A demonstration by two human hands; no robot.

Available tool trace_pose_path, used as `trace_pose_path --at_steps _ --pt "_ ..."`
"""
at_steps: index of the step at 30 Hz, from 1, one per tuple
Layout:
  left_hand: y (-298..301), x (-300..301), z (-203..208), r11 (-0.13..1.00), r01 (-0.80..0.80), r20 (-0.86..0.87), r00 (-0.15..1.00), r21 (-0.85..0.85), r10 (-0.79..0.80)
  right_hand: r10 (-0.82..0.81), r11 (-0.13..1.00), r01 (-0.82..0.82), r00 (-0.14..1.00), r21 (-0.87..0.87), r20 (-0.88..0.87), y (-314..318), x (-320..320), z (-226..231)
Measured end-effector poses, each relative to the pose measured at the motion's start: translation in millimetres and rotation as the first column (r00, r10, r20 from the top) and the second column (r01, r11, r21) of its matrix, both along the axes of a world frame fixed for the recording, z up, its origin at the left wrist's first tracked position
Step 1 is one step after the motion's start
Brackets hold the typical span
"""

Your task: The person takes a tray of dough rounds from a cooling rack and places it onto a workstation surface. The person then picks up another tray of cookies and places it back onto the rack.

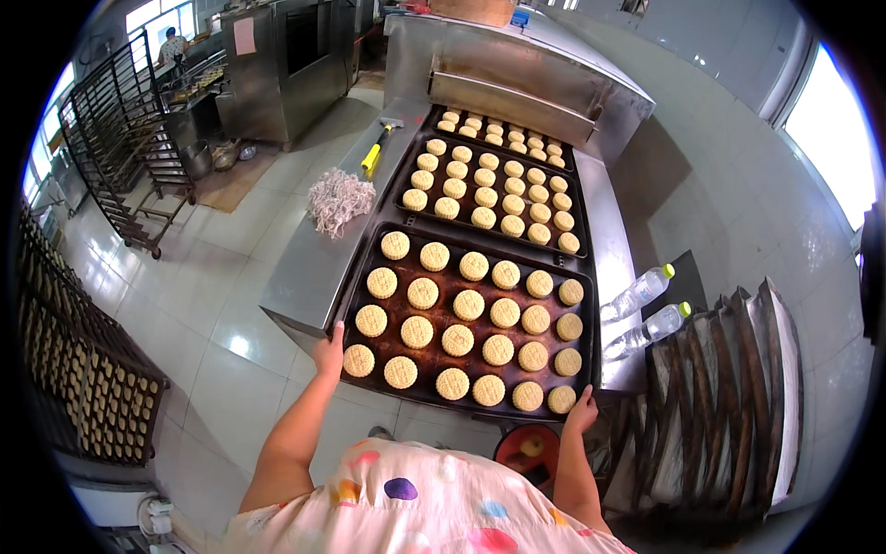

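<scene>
My left hand (329,352) is closed round the left edge of a dark baking tray (518,334). At the same tray's near right corner, my right hand (581,412) grips the rim. Rows of round, pale mooncake-like pastries (458,341) with patterned tops and fluted sides lie on it. The tray's far part rests on a metal conveyor bed, while its near edge juts toward my body. Just beyond it is a second baking tray (434,194) of similar pastries. A third tray of pastries (494,139) lies farther back, at the mouth of a steel oven (517,69).
On the left metal ledge are a bundle of whitish strings (340,201) and a yellow-handled scraper (374,155). Two clear bottles (637,295) lie at the right. Stacked dark trays (711,397) lean by the right wall. Racks (88,388) stand left; a red bucket (506,450) is below.
</scene>
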State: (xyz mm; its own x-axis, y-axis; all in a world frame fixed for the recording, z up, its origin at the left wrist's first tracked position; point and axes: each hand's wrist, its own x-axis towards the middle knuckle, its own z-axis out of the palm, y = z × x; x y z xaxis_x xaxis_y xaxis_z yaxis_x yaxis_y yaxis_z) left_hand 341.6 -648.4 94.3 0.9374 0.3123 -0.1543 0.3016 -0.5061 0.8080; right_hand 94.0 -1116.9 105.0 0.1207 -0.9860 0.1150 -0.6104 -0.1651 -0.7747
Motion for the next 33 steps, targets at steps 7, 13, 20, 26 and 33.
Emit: trace_pose_path --at_steps 7,13,20,26,33 --pt "20.9 -48.7 18.5 0.320 -0.128 -0.255 0.882 -0.939 -0.397 -0.364 0.796 -0.095 0.714 0.598 0.598 -0.4 -45.0 -51.9" --pt "40.2 -67.0 -2.3 0.064 -0.243 -0.233 0.773 -0.968 -0.590 -0.243 0.569 -0.515 0.640 0.641 0.729 87.8 -49.5 -1.3" --pt "26.9 -59.0 13.1 0.100 -0.144 -0.175 0.752 -0.985 -0.636 -0.302 0.606 -0.493 0.583 0.624 0.754 98.3 -38.5 10.2" --pt "19.8 -58.9 55.1 0.126 -0.016 -0.090 0.787 -0.992 -0.610 -0.266 0.673 -0.505 0.517 0.540 0.814 91.4 -40.8 25.7" --pt "7.2 -43.1 47.7 0.236 0.065 -0.074 0.839 -0.970 -0.539 -0.215 0.657 -0.550 0.521 0.517 0.826 80.5 -17.8 39.6"
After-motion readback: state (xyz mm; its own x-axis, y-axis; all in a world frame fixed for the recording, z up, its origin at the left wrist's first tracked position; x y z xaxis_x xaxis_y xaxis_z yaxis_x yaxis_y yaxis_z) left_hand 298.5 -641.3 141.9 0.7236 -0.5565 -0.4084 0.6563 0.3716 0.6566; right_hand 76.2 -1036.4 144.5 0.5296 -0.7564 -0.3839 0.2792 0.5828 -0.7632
